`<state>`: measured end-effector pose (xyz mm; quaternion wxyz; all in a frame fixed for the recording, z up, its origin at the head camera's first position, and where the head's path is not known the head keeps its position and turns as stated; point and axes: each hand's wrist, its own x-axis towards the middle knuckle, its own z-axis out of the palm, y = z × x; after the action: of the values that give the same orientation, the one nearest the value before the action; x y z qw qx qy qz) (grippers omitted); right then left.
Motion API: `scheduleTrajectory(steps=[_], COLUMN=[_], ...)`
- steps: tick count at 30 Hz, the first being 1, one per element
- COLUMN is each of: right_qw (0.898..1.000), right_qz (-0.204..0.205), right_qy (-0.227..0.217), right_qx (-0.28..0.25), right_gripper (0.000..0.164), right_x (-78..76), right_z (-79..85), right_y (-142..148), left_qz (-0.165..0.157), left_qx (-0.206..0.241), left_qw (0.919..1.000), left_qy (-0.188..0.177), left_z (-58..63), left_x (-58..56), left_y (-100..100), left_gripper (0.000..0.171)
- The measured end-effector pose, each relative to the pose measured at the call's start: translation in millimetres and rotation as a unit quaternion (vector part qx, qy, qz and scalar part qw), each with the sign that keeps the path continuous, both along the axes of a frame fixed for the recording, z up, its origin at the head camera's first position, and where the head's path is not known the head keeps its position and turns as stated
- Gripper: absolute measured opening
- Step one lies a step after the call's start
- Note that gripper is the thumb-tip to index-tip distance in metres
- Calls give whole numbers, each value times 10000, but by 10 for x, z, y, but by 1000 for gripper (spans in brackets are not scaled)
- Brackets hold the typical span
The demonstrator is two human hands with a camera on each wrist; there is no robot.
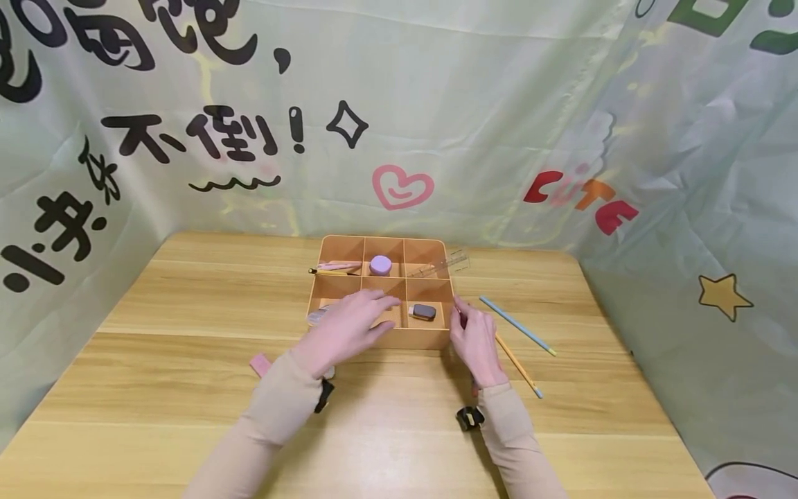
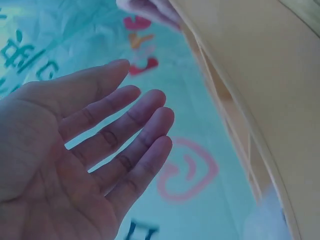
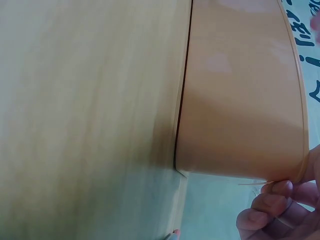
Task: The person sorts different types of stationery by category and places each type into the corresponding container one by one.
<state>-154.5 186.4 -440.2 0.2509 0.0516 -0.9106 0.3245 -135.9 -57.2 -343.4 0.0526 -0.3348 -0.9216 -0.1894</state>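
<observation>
Seemingly adjusting the organizer, the right hand pinches its corner; the left hand, fingers extended, likely must grip next.

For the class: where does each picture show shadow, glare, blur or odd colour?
Head: soft shadows beside the sleeves, pale sheen on the table between them; left wrist: bluish tint, backdrop heart blurrier than the fingers; right wrist: faint pale reflections on the orange organizer.
</observation>
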Motion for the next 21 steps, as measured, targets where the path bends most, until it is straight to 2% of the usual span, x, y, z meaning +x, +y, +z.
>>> scheduleTrajectory(steps=[5,9,12,16,19,21], right_qw=[10000,9999,9999,10000,10000,10000], right_qz=[29,26,-2,-32,-33,-36], right_qy=[-29,-127,-166,-53,47,58], right_qx=[-34,-45,-27,-6,2,4], right_gripper=[30,31,31,30,29,29], right_x=[7,13,14,8,-1,-4], right_z=[10,13,13,9,4,1], right_y=[-8,-9,-8,-4,-4,-3], left_qz=[358,634,1126,1730,1821,1770], left_qx=[461,646,398,-220,-374,-339], left_qw=[9978,9958,9928,9843,9813,9824], left_qy=[328,172,35,-290,-504,-498], left_z=[-35,-82,-114,-142,-142,-135], left_x=[162,267,338,399,421,427], left_y=[-364,-586,-655,-656,-645,-639], left_gripper=[30,29,28,26,32,34])
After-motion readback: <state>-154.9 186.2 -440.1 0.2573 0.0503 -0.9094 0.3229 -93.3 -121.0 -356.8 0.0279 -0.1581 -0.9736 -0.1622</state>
